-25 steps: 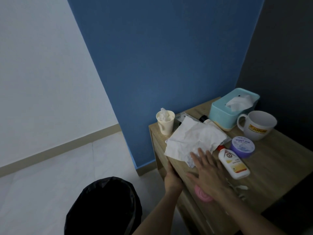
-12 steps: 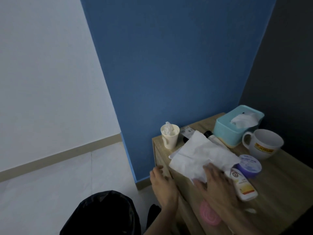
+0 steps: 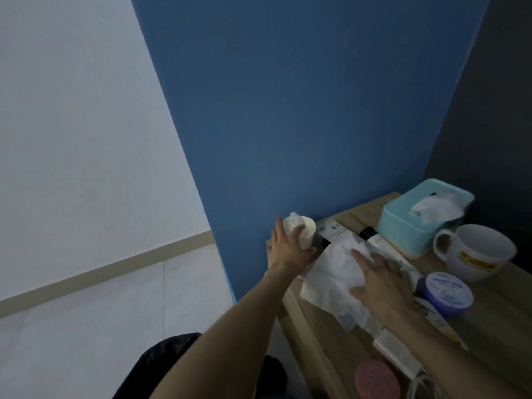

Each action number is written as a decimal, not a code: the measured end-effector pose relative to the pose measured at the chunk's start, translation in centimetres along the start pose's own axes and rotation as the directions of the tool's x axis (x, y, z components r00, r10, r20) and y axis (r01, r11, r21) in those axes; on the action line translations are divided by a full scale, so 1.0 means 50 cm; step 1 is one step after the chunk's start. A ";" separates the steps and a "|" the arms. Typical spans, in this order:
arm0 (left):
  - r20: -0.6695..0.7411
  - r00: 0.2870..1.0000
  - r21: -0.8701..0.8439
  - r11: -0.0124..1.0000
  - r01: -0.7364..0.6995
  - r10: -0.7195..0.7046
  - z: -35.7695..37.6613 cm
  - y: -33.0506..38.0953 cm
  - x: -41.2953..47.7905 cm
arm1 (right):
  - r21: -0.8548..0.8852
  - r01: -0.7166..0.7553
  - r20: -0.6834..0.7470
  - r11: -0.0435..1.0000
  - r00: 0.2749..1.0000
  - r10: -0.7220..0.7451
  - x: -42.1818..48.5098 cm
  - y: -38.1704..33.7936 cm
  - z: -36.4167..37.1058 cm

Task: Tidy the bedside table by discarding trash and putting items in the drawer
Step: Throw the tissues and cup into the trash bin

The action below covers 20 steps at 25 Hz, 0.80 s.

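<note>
Wrapping the cup (image 3: pixel 305 235), left hand (image 3: pixel 288 251) fingers (image 3: pixel 297 229) curl (right hand (image 3: pixel 383 286) splays on tissue (image 3: pixel 331 279)).

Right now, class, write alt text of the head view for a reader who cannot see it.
A person's left hand touches a tissue-stuffed paper cup on the bedside table while the right hand lies flat on a crumpled white tissue. A teal tissue box, white mug and purple jar stand nearby.

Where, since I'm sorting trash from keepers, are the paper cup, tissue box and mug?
paper cup (image 3: pixel 308 234): head view, side wall below the rim.
tissue box (image 3: pixel 403 228): head view, teal front wall.
mug (image 3: pixel 475 264): head view, yellow logo.
</note>
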<state>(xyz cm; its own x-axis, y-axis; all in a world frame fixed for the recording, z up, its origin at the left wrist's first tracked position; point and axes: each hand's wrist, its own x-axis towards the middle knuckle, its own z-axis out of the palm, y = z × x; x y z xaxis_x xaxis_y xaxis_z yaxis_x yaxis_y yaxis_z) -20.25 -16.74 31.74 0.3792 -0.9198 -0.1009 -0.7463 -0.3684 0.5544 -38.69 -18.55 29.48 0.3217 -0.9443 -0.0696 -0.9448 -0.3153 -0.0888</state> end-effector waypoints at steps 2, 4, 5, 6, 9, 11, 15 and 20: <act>0.018 1.000 -0.010 1.000 0.010 -0.010 0.012 0.001 0.002 | -0.089 0.008 -0.103 0.996 0.995 -0.017 0.003 0.004 -0.005; -0.041 0.999 -0.037 0.999 -0.016 0.015 0.017 0.004 -0.006 | -0.096 0.010 -0.214 0.995 0.976 -0.031 0.007 0.009 -0.012; -0.070 0.997 -0.047 0.998 -0.035 0.031 0.017 0.005 -0.012 | -0.061 0.008 -0.266 0.998 0.964 -0.024 0.007 0.011 -0.016; -0.090 0.995 -0.059 0.997 -0.050 0.044 0.014 0.006 -0.020 | -0.027 0.014 -0.332 1.000 0.943 -0.023 0.006 0.013 -0.018; -0.119 0.991 -0.090 0.993 -0.075 0.065 -0.001 -0.002 -0.044 | -0.032 0.019 -0.425 0.999 0.905 -0.031 0.000 0.008 -0.029; -0.133 0.988 -0.085 0.992 -0.089 0.077 -0.010 -0.011 -0.059 | -0.035 0.015 -0.349 0.999 0.937 -0.026 -0.002 0.003 -0.036; -0.197 0.980 -0.098 0.993 -0.060 0.039 -0.039 -0.026 -0.097 | 0.042 -0.021 -0.167 0.999 0.986 0.028 -0.009 -0.009 -0.031; -0.281 0.959 -0.143 0.987 -0.069 0.026 -0.078 -0.062 -0.158 | 0.359 0.035 -0.166 0.933 0.986 0.027 -0.030 -0.082 -0.078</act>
<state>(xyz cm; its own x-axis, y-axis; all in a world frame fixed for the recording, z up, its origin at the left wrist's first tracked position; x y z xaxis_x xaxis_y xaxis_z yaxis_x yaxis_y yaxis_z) -18.81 -7.80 34.06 0.4978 -0.8542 0.1499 -0.6844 -0.2808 0.6728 -35.53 -16.19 33.81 0.2809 -0.9551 0.0943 -0.8476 -0.2930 -0.4423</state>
